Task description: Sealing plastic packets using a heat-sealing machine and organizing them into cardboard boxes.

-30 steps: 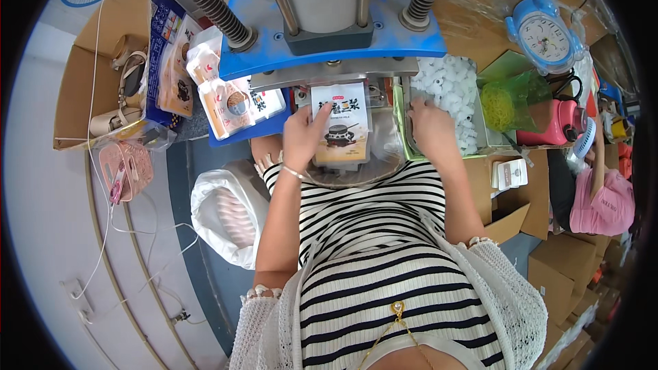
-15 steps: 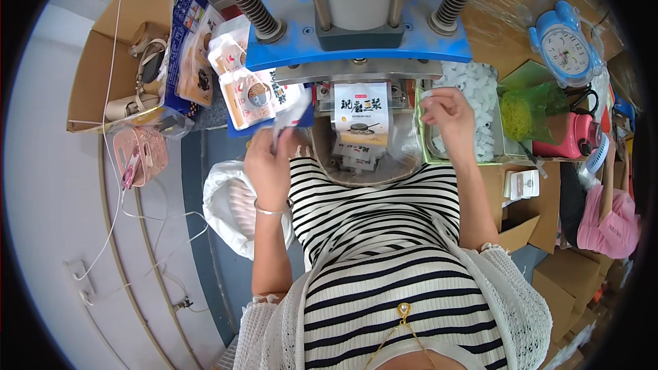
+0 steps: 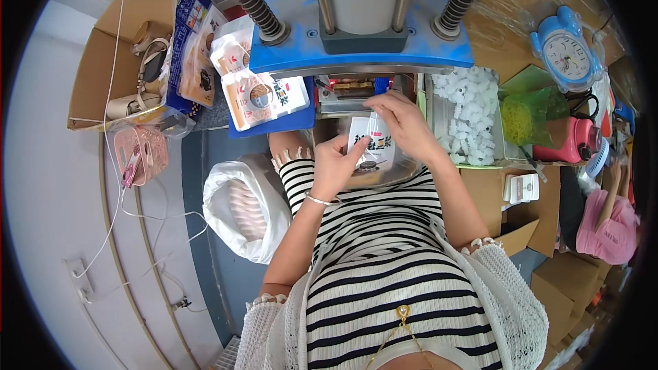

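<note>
My left hand (image 3: 336, 168) pinches a white printed pouch (image 3: 358, 128) between thumb and fingers, above my lap. Beside it, my right hand (image 3: 406, 125) has its fingers closed at the pouch's upper edge; the small white plastic spout in that pinch is hidden by the fingers. Just below and behind lies another printed pouch (image 3: 381, 154) in a clear-lined bin (image 3: 406, 173) between my knees. Beyond my hands is the metal jig (image 3: 353, 89) of a press with a blue plate (image 3: 360, 55).
Left of the press, printed pouches (image 3: 264, 99) lie stacked on a blue tray (image 3: 274, 127). A box of white plastic spouts (image 3: 466, 113) stands on the right. A white sack (image 3: 274, 223) sits by my left leg. A blue alarm clock (image 3: 565, 51) stands at far right.
My left hand has carried a pouch rightward from the stack, and my right hand has moved left to meet it. The pouch that hung at the jig has left it. The press's metal plate sits higher.
</note>
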The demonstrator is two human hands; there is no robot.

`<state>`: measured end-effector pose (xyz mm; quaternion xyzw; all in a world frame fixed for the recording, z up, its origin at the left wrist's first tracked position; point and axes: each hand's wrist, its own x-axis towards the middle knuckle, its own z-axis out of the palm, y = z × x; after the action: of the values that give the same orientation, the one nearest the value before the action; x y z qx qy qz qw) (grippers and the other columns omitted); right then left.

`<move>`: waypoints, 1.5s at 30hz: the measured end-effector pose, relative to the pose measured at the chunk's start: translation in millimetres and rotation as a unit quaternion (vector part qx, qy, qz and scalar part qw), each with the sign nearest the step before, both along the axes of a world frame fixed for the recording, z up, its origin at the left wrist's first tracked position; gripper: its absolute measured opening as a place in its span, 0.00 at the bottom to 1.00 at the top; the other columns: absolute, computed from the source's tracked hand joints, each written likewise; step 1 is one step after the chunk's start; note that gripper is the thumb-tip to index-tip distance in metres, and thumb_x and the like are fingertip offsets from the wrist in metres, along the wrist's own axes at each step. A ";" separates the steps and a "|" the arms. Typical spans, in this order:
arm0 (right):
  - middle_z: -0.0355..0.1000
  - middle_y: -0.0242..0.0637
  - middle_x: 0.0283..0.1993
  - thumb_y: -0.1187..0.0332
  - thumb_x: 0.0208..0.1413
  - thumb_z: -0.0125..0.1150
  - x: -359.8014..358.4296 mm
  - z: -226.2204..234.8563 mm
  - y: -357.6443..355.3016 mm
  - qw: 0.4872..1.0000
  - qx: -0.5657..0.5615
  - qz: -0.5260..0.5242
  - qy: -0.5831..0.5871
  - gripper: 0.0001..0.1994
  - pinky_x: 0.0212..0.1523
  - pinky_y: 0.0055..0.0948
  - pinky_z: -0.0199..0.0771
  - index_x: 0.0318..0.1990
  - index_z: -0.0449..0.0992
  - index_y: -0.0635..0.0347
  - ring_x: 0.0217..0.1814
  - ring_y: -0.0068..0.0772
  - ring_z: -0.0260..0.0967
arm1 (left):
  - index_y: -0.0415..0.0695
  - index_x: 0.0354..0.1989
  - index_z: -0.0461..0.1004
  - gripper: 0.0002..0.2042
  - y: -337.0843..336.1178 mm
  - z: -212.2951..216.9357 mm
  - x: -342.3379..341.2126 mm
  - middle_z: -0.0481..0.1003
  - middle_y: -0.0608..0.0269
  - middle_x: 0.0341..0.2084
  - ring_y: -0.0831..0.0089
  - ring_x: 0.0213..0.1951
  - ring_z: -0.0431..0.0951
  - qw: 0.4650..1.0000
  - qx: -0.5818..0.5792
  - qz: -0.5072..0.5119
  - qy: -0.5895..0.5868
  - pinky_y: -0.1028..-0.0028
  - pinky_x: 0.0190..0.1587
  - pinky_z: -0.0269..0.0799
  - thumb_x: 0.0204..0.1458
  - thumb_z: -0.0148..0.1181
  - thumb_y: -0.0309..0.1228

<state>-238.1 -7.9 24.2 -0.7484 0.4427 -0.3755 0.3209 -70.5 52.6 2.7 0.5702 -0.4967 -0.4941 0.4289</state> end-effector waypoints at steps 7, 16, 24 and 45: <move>0.73 0.47 0.37 0.72 0.59 0.53 -43.2 6.0 3.3 0.976 -0.040 -0.206 0.061 0.11 0.41 0.35 0.71 0.47 0.74 0.62 0.37 0.49 0.71 | 0.33 0.26 0.78 0.15 -49.7 -28.4 18.3 0.74 0.70 0.17 0.87 0.20 0.66 0.999 0.018 0.026 0.042 0.79 0.21 0.60 0.53 0.64 0.36; 0.71 0.52 0.36 0.78 0.49 0.56 -77.3 -13.9 35.1 0.919 0.094 -0.158 0.347 0.06 0.37 0.49 0.69 0.36 0.72 0.64 0.38 0.58 0.70 | 0.38 0.39 0.78 0.18 -43.9 32.3 41.2 0.78 0.57 0.28 0.62 0.30 0.77 0.816 -0.210 0.176 -0.508 0.69 0.35 0.73 0.50 0.65 0.41; 0.71 0.50 0.38 0.79 0.49 0.54 -79.6 -33.3 -1.0 0.918 -0.123 -0.219 0.306 0.12 0.37 0.49 0.70 0.43 0.70 0.63 0.35 0.58 0.69 | 0.42 0.41 0.76 0.13 -3.0 -18.6 52.7 0.78 0.58 0.36 0.58 0.40 0.76 0.722 -0.323 0.156 -0.592 0.64 0.44 0.71 0.49 0.64 0.35; 0.71 0.41 0.40 0.74 0.62 0.46 -11.3 15.0 -1.7 0.998 0.030 0.044 0.038 0.08 0.46 0.31 0.67 0.43 0.72 0.63 0.43 0.39 0.68 | 0.35 0.32 0.79 0.10 -3.0 10.6 0.0 0.76 0.64 0.23 0.84 0.24 0.68 0.995 -0.021 -0.021 -0.090 0.79 0.27 0.65 0.52 0.65 0.32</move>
<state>-249.3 -9.6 39.2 -0.7706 0.4325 -0.3193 0.3424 -70.5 49.5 13.3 0.5927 -0.5556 -0.4395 0.3833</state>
